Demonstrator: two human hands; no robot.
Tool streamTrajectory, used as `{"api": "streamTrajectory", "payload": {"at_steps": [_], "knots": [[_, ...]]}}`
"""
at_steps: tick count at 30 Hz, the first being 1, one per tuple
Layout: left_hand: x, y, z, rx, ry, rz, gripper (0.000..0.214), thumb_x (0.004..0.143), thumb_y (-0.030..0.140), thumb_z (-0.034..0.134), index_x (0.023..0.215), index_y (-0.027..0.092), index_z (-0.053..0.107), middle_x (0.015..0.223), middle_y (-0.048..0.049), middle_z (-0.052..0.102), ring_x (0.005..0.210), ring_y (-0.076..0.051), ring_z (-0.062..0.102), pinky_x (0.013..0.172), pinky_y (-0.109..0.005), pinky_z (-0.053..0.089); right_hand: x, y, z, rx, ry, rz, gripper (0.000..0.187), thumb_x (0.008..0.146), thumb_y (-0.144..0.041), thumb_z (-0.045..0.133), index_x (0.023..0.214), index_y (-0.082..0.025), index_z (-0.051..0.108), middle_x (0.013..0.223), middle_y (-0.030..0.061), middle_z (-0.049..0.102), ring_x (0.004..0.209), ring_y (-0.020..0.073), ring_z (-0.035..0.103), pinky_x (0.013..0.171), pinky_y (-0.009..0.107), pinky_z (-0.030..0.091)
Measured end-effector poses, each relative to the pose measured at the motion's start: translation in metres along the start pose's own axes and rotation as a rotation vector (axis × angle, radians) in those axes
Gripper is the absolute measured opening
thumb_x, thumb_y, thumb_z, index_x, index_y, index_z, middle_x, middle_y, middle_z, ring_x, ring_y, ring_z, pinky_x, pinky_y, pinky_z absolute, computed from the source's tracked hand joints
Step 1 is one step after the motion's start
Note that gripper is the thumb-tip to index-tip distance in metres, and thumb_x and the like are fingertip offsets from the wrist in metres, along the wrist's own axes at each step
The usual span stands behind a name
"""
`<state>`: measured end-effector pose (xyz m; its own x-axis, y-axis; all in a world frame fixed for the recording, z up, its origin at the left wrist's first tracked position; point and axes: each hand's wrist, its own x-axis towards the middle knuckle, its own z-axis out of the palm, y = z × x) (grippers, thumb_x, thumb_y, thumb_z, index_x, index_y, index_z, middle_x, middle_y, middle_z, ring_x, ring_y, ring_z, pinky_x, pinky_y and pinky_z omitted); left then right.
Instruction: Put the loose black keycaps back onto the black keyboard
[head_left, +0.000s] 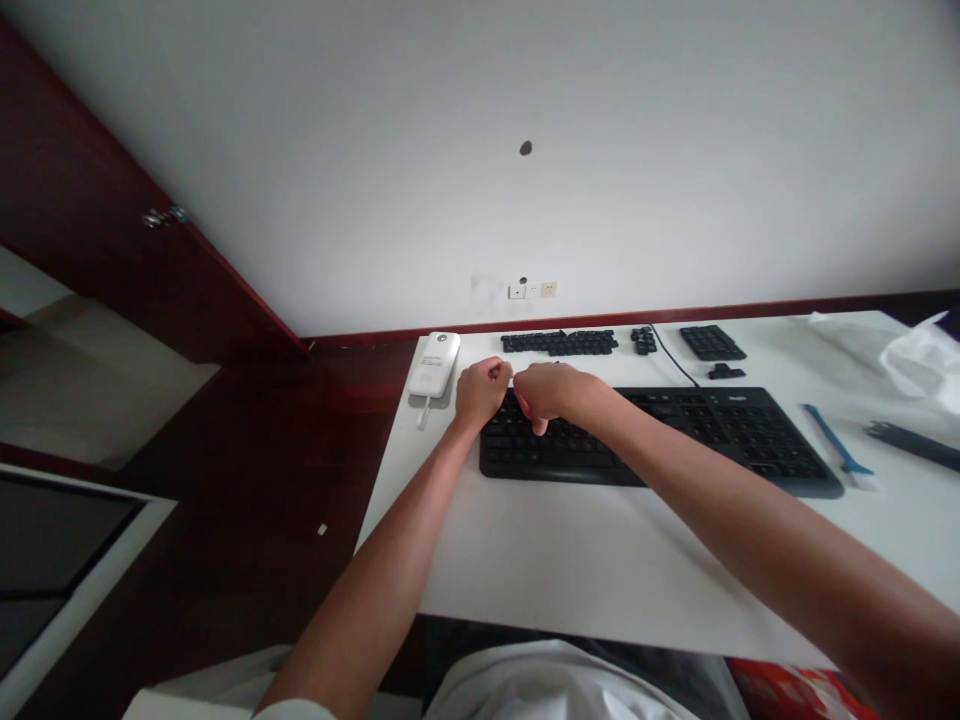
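Note:
A black full-size keyboard (577, 460) lies on the white table in front of me. My left hand (482, 388) is at its upper left corner, fingers curled closed. Beside it, my right hand (546, 390) is over the keyboard's left part, also with its fingers folded in. The two hands nearly meet. What they hold, if anything, is hidden by the fingers. Behind them lies a group of loose black keycaps (559, 343) laid out in rows. Smaller keycap groups sit to the right: a little cluster (643, 340), a larger block (712, 342) and a few arrow-like keys (726, 371).
A white phone-like device (435, 365) with a short cable lies at the table's left edge. To the right are a blue-handled brush (838, 445), a dark strip-like tool (915, 444) and crumpled white material (926, 355). The keyboard's cable (675, 360) runs back toward the wall.

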<state>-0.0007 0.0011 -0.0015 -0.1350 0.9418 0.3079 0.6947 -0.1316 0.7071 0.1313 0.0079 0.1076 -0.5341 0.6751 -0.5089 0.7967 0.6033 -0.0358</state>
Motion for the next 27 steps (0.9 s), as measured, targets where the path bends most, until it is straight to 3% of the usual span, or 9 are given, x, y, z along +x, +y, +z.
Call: {"api": "streamTrajectory", "payload": {"at_steps": [5, 11, 16, 21, 25, 27], "knots": [[0.0, -0.001, 0.001, -0.006, 0.0, -0.008, 0.037, 0.095, 0.035, 0.052, 0.061, 0.021, 0.055, 0.059, 0.0013, 0.052, 0.06, -0.015, 0.041, 0.059, -0.031, 0.022, 0.004, -0.005, 0.0, -0.006, 0.007, 0.033, 0.037, 0.064, -0.01, 0.091, 0.099, -0.014, 0.08, 0.1, 0.014, 0.077, 0.097, 0.0322, 0.074, 0.081, 0.036, 0.057], [0.0, 0.0, 0.002, -0.011, -0.002, -0.016, 0.035, 0.095, 0.035, 0.053, 0.065, 0.021, 0.063, 0.062, 0.0001, 0.059, 0.061, -0.015, 0.047, 0.059, -0.031, 0.024, 0.003, 0.011, 0.008, 0.068, 0.02, 0.041, 0.032, 0.066, -0.016, 0.093, 0.096, -0.015, 0.082, 0.105, 0.0162, 0.077, 0.105, 0.0378, 0.072, 0.083, 0.039, 0.054], [0.001, 0.001, 0.001, -0.023, -0.023, -0.052, 0.03, 0.094, 0.033, 0.053, 0.074, 0.021, 0.071, 0.067, -0.0008, 0.066, 0.065, -0.016, 0.054, 0.061, -0.029, 0.028, -0.007, 0.018, 0.021, 0.081, 0.128, 0.012, 0.024, 0.075, -0.016, 0.087, 0.097, -0.016, 0.079, 0.1, 0.0133, 0.077, 0.104, 0.0343, 0.072, 0.079, 0.035, 0.051], [0.001, 0.002, 0.0, -0.019, -0.025, -0.045, 0.03, 0.094, 0.033, 0.053, 0.072, 0.021, 0.071, 0.065, 0.0006, 0.064, 0.063, -0.015, 0.054, 0.06, -0.028, 0.028, -0.01, 0.023, 0.028, 0.084, 0.179, -0.033, 0.022, 0.074, -0.017, 0.087, 0.094, -0.018, 0.078, 0.099, 0.0104, 0.077, 0.1, 0.0314, 0.073, 0.074, 0.033, 0.048], [0.001, 0.001, -0.001, -0.03, -0.021, -0.032, 0.032, 0.095, 0.034, 0.053, 0.074, 0.021, 0.073, 0.062, 0.001, 0.062, 0.062, -0.015, 0.054, 0.06, -0.029, 0.029, -0.004, 0.051, 0.023, 0.219, 0.159, -0.175, 0.013, 0.08, -0.029, 0.084, 0.089, -0.022, 0.078, 0.091, 0.0053, 0.078, 0.089, 0.0255, 0.073, 0.071, 0.03, 0.047], [0.001, -0.001, 0.0, -0.043, -0.015, -0.019, 0.032, 0.095, 0.034, 0.053, 0.075, 0.021, 0.074, 0.062, 0.0008, 0.063, 0.062, -0.015, 0.055, 0.061, -0.029, 0.03, 0.001, 0.075, 0.018, 0.292, 0.259, -0.224, 0.007, 0.085, -0.025, 0.078, 0.092, -0.023, 0.078, 0.091, 0.0026, 0.079, 0.088, 0.0217, 0.073, 0.074, 0.029, 0.048]]}}
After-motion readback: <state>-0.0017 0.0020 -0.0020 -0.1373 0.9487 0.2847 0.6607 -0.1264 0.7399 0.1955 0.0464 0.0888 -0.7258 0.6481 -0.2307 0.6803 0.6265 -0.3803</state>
